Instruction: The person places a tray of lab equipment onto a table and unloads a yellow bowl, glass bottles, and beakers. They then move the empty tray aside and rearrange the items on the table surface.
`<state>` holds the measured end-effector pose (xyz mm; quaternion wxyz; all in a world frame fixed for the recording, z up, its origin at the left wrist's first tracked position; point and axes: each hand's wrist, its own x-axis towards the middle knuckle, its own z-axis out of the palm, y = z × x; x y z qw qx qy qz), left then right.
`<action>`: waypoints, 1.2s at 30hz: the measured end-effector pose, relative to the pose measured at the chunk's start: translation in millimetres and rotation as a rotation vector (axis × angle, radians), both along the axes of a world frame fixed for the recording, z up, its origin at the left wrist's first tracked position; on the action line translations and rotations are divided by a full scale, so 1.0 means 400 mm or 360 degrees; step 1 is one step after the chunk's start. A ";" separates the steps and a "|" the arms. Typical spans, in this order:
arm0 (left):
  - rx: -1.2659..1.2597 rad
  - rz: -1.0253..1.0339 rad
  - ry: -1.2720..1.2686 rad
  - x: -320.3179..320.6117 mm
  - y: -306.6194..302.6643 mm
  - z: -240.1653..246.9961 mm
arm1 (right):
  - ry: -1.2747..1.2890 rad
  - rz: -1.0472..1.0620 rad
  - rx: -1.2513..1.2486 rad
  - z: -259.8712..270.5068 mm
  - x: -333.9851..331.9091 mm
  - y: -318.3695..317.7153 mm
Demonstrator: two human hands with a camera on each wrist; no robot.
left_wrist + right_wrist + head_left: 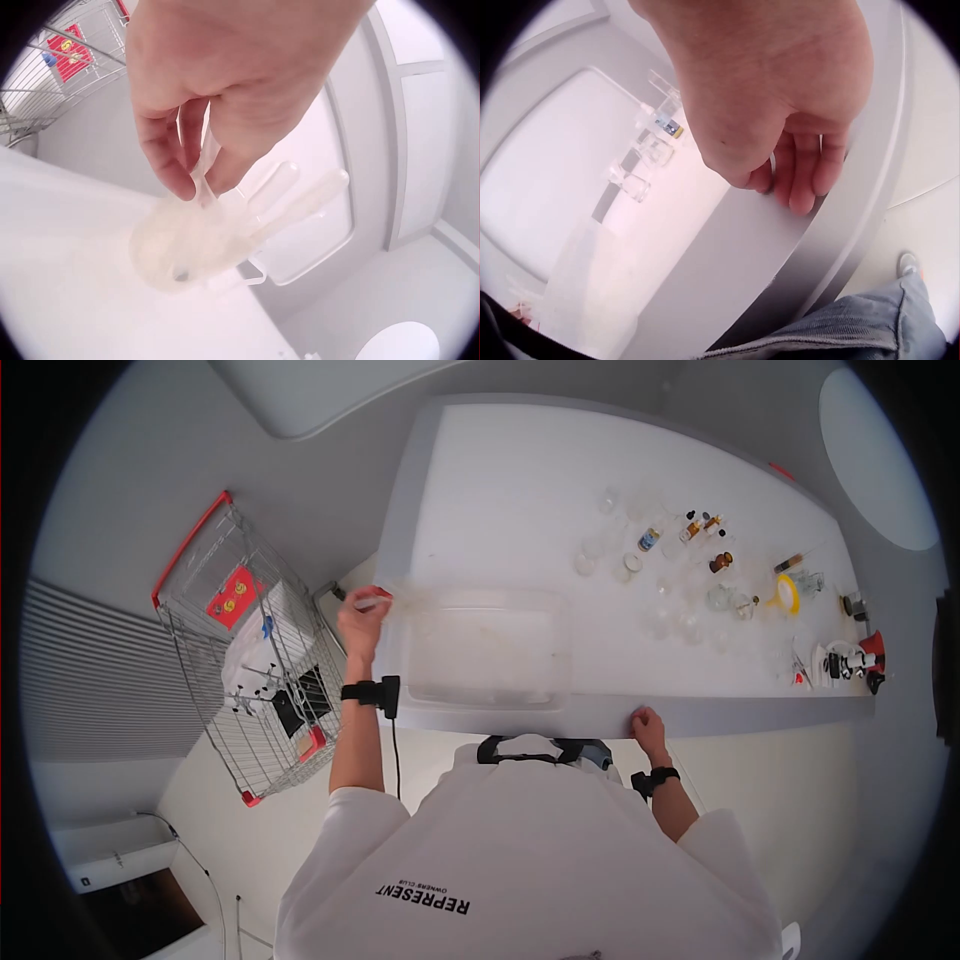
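Observation:
My left hand [362, 622] is out over the table's left side, pinching a translucent latex glove [187, 240]. Thumb and fingertips gather the glove at one end, and the rest hangs below with a rounded body and finger-shaped tubes pointing right in the left wrist view. Close beside it on the table lies a clear, shallow tray [412, 660]. At the table's front edge rests my right hand [648, 728], its fingers relaxed and bent over the grey border [727, 247], holding nothing.
Several small bottles, including a labelled bottle [650, 539], and clear glassware stand on the table's right half. A yellow funnel [789, 595] and a white-and-red microscope [850, 660] are farther right. Left of the table stands a wire shopping cart [225, 690].

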<state>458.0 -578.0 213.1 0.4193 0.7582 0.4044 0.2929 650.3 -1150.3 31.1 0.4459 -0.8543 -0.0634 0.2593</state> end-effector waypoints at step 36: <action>-0.0664 -0.0743 0.0344 1.103 -0.176 -0.217 | 0.0764 -0.0013 0.0202 0.082 0.079 -0.011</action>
